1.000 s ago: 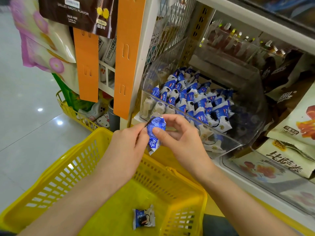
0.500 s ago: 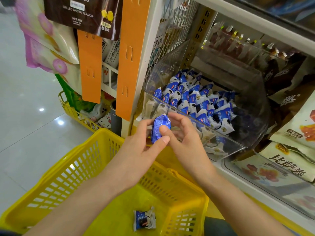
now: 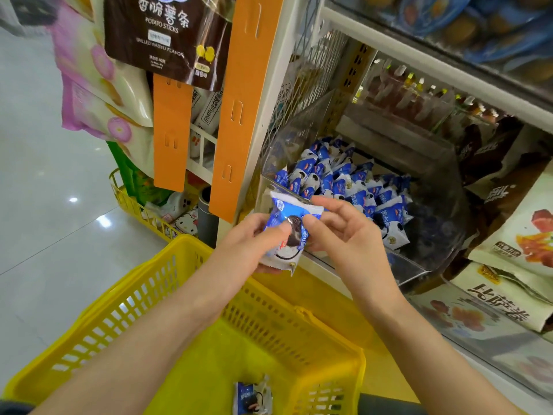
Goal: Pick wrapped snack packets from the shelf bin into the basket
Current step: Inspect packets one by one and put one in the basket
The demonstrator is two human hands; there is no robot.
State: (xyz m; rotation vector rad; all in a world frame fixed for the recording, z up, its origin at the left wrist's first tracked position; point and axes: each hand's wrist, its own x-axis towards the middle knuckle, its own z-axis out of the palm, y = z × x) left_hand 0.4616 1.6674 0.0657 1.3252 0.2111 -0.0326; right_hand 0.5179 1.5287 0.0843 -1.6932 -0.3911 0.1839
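1. Below: yellow basket (image 3: 269,322), one packet (image 3: 253,396) already lying inside.
2. Behind: clear shelf bin (image 3: 443,223), plenty left.
3. Left hand (image 3: 254,235) gripping and right hand (image 3: 350,235) pinching one snack packet (image 3: 294,211).
4. Turned from edge-on to face-up since a second ago, above the basket's far rim; probably ready to drop.

Potato-stick bag (image 3: 167,40) (brown); orange strips (image 3: 239,115)

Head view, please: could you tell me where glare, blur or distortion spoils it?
In the head view, bright spots glare on the floor; the clear bin has a hazy wall; the orange strip leans with the wide angle; the top-shelf goods are blurred; the held packet is sharp.
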